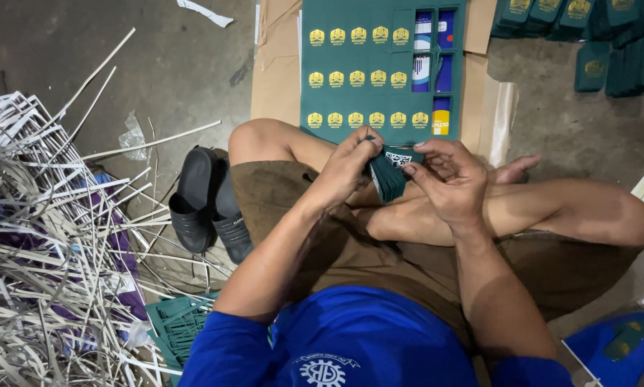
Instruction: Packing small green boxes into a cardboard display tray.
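I sit cross-legged on the floor. Between both hands I hold a small stack of dark green card pieces (389,174) over my lap. My left hand (348,166) pinches the stack's upper left edge. My right hand (447,179) grips its right side, thumb near a white printed patch on the top piece. Just beyond my knees a large green printed sheet (379,100) with rows of yellow emblems lies on brown cardboard (275,79).
A heap of white paper trimmings (42,236) fills the left side. Black sandals (204,204) rest by my left knee. Stacks of folded green pieces (609,43) lie at the top right. A green cut-out scrap (178,322) sits by my left elbow.
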